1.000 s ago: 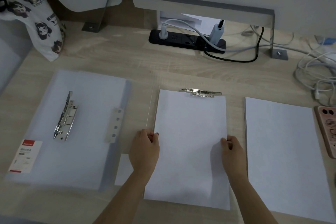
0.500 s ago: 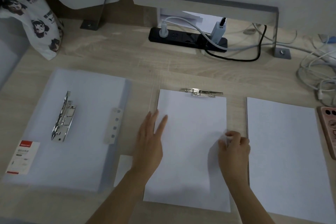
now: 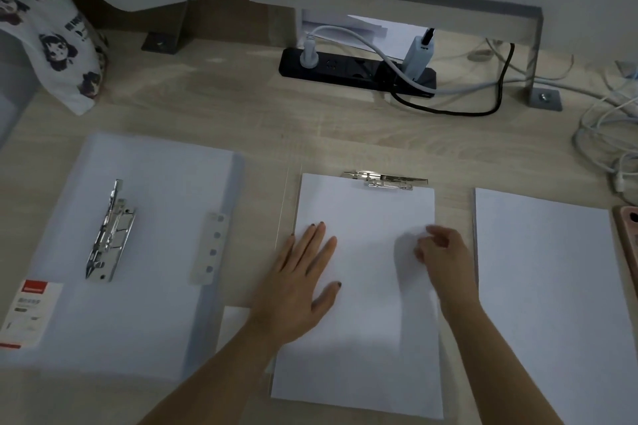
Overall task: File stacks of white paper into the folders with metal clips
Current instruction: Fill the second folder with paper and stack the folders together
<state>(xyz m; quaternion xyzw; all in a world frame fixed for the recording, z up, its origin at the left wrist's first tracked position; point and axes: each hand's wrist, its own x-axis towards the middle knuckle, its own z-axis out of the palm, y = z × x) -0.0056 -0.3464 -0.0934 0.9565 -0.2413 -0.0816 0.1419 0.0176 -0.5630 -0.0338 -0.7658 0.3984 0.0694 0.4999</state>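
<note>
A stack of white paper (image 3: 362, 338) lies in the middle of the desk, on a clear folder whose metal clip (image 3: 386, 180) sits at the stack's top edge. My left hand (image 3: 303, 283) presses flat on the stack's left part with straight fingers. My right hand (image 3: 443, 252) has its fingers curled at the stack's right side and pinches the paper, which bulges up slightly there. To the left lies an open translucent folder (image 3: 155, 286) with a metal lever clip (image 3: 108, 235). A second white paper stack (image 3: 549, 304) lies to the right.
A black power strip (image 3: 355, 71) with plugs and cables lies at the back of the desk. Loose white cables (image 3: 607, 134) pile up at the right. A pink phone (image 3: 628, 228) lies at the right edge, and a printed cloth bag (image 3: 58, 41) hangs at the back left.
My left hand let go of the stack's left edge and now lies flat on the paper. My right hand moved inward from the right edge, drawing the paper up a little.
</note>
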